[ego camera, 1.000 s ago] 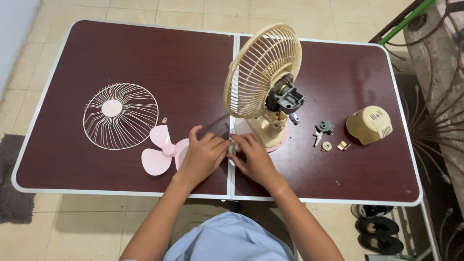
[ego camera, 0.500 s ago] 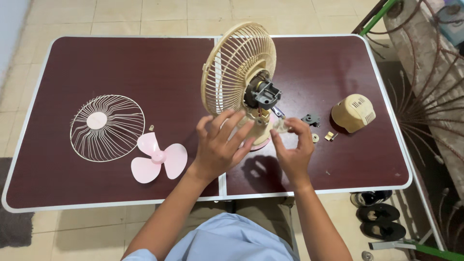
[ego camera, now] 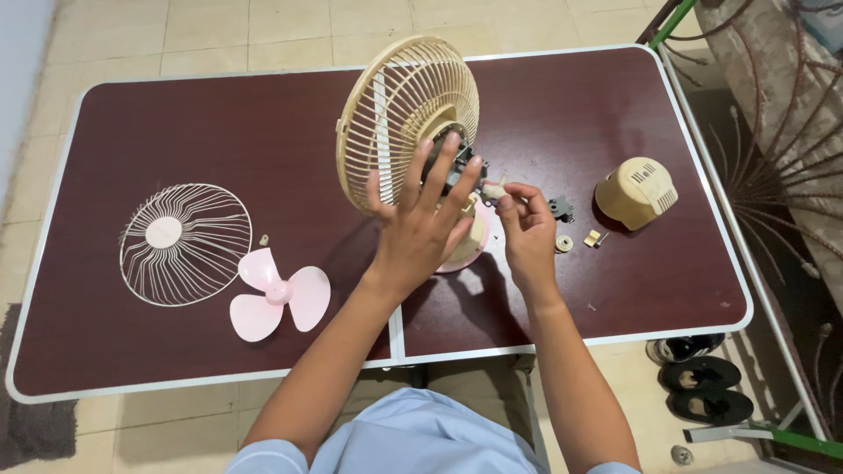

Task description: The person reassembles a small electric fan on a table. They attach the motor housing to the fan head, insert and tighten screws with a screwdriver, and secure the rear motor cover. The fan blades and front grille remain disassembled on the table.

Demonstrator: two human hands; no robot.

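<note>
Fan (ego camera: 413,132) stands upright at the middle of the brown table (ego camera: 176,132), its cream cage tilted up and facing left, bare motor toward the right. Left hand (ego camera: 421,224) lies open, fingers spread over the motor. Right hand (ego camera: 527,233) pinches a small cream part (ego camera: 494,190) beside it. Cream motor cover (ego camera: 637,193) lies apart at right.

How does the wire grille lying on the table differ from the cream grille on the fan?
The wire grille lies flat and loose on the table, touched by neither hand; the cream grille stands upright on the fan, with the left hand against its back. The wire grille is thin white metal with a solid round centre; the cream grille has thicker ribs and is open in the middle. Both are round with radiating spokes.
</note>
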